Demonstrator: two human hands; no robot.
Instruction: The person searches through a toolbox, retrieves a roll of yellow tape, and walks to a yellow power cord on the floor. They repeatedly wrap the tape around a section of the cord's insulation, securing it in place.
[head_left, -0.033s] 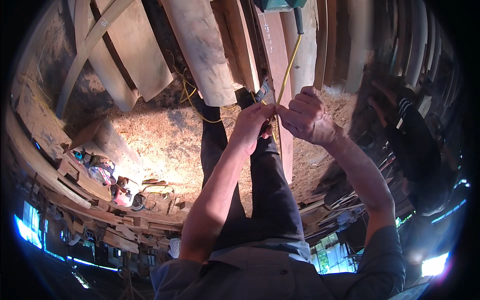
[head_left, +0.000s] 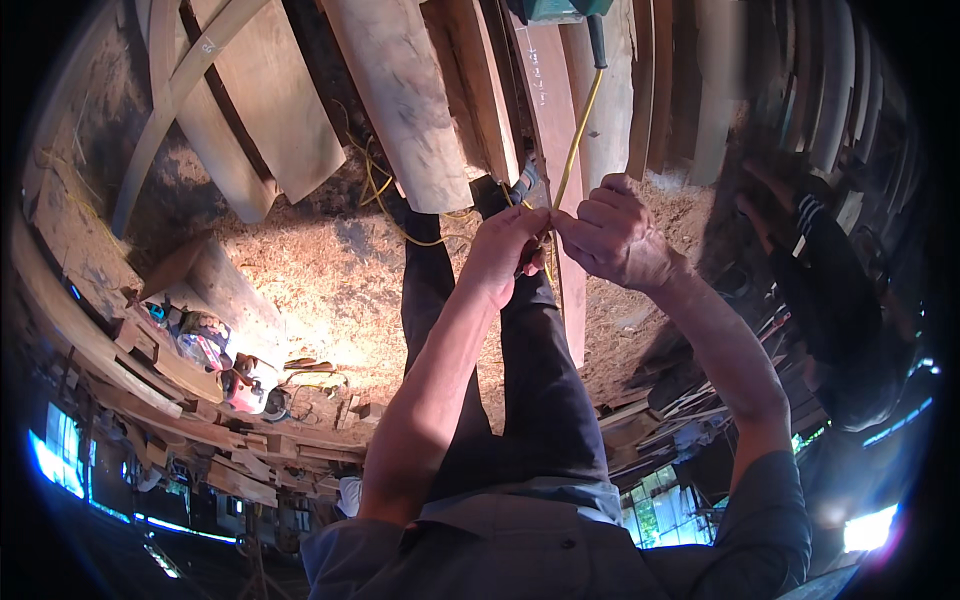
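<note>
My left hand (head_left: 505, 250) and my right hand (head_left: 612, 240) meet in front of me, fingertips touching. Both pinch a yellow cable (head_left: 577, 125) between them. The cable runs up from my hands to a green power tool (head_left: 556, 9) at the top edge. Just above my left hand a small grey and red plug-like piece (head_left: 526, 184) shows; what it joins is hidden by my fingers. More yellow cable (head_left: 385, 190) loops over the ground behind. My legs in dark trousers (head_left: 530, 370) stand below the hands.
Thick wooden planks (head_left: 400, 90) and curved boards (head_left: 260, 110) lean or lie across the top. Sawdust (head_left: 320, 280) covers the ground. Wood offcuts and small tools (head_left: 215, 350) lie in a pile at the left. Dark stacked timber (head_left: 820, 250) fills the right.
</note>
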